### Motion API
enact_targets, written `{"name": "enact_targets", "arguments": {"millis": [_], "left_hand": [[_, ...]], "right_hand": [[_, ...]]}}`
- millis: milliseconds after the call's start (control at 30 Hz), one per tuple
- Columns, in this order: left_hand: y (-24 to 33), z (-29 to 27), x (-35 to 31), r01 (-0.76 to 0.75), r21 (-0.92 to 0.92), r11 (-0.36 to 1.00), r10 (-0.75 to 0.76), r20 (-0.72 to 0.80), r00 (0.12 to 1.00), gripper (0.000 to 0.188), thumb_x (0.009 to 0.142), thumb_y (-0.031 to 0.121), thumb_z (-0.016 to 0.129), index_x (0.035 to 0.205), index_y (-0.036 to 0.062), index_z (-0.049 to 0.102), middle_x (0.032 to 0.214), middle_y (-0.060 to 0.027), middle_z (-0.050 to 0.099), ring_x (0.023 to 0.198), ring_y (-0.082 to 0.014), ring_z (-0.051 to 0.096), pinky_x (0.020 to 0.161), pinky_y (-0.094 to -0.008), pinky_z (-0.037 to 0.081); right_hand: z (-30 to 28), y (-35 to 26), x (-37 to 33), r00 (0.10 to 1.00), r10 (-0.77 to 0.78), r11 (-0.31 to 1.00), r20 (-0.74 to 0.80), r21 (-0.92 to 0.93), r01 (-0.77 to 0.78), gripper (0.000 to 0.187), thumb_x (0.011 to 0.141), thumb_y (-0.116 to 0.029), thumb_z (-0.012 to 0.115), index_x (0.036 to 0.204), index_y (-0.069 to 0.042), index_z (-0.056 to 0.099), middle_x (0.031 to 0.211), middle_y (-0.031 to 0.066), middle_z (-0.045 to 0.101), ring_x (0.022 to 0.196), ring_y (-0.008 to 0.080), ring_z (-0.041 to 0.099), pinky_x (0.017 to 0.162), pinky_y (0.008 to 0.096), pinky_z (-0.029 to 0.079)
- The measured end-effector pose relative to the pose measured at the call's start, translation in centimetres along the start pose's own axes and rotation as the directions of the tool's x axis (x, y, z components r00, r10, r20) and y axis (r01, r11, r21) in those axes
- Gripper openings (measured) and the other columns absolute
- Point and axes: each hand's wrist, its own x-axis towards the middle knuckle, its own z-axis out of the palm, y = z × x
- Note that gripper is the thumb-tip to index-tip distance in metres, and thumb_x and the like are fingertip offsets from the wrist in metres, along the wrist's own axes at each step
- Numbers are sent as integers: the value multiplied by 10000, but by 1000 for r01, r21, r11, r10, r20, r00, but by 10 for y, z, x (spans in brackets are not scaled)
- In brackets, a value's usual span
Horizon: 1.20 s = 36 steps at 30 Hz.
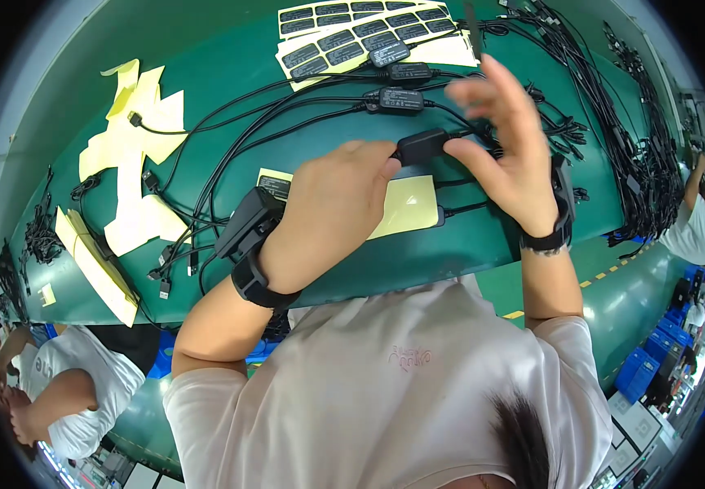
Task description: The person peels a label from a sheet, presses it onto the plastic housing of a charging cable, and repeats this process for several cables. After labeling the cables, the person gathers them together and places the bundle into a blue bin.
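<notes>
My left hand (338, 194) has its fingers closed at the left end of a black cable box (422, 148), a small rectangular housing in a cable, whose visible face looks plain. My right hand (517, 151) is open at the box's other end, fingers raised and spread, thumb beside the box; the fingertips are slightly blurred. Beneath my left hand lies a yellow label sheet (405, 205), mostly bare, with a dark label at its left end. Farther back rest labelled cable boxes (401, 99), their cables curving left. Black devices are strapped to both my wrists.
Sheets of dark labels (352, 41) lie at the back of the green table (385, 273). Torn yellow backing paper (136, 147) and a folded yellow stack (95, 265) sit left. Black cable bundles (589, 73) cover the right side. Other people are beyond both table ends.
</notes>
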Motion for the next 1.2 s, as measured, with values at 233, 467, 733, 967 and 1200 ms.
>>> {"name": "enact_targets", "arguments": {"millis": [233, 467, 733, 967, 1200], "left_hand": [[-3, 5, 1, -73, 34, 997, 74, -52, 996, 118, 824, 88, 589, 919, 20, 601, 752, -144, 599, 648, -325, 584, 525, -416, 457], [1, 1, 0, 21, -25, 999, -20, 49, 999, 178, 878, 124, 558, 977, -15, 611, 835, -162, 620, 730, -337, 592, 629, -368, 470], [0, 3, -4, 41, -102, 994, -38, 33, 999, 177, 877, 125, 566, 972, -19, 606, 796, -154, 608, 702, -307, 582, 607, -346, 454], [-1, 5, -4, 38, -145, 989, -34, 33, 999, 164, 878, 119, 566, 960, -17, 607, 751, -146, 589, 671, -291, 561, 590, -337, 440], [-3, 4, -4, 46, -188, 981, -40, 38, 998, 160, 877, 112, 564, 958, -20, 606, 743, -141, 585, 667, -283, 551, 588, -332, 435]], "right_hand": [[0, -16, -11, 871, 483, 755, 87, 463, -465, 98, 794, 44, 653, 883, 18, 622, 791, -1, 632, 694, 25, 554, 602, 162, 436], [12, -10, -12, 816, 576, 743, -54, 450, -495, 83, 788, 28, 648, 858, -14, 632, 671, -28, 587, 556, 19, 466, 477, 159, 328], [10, -6, -12, 804, 595, 714, -12, 467, -522, 64, 793, 22, 636, 848, -9, 628, 680, 1, 606, 545, 33, 479, 471, 165, 338], [8, -1, -12, 796, 605, 692, 25, 477, -542, 58, 788, 18, 632, 842, 0, 624, 702, 26, 622, 556, 53, 504, 486, 175, 365], [9, 0, -11, 804, 594, 691, 26, 497, -526, 63, 786, 26, 629, 844, 3, 623, 711, 32, 625, 569, 59, 512, 497, 176, 371]]}}
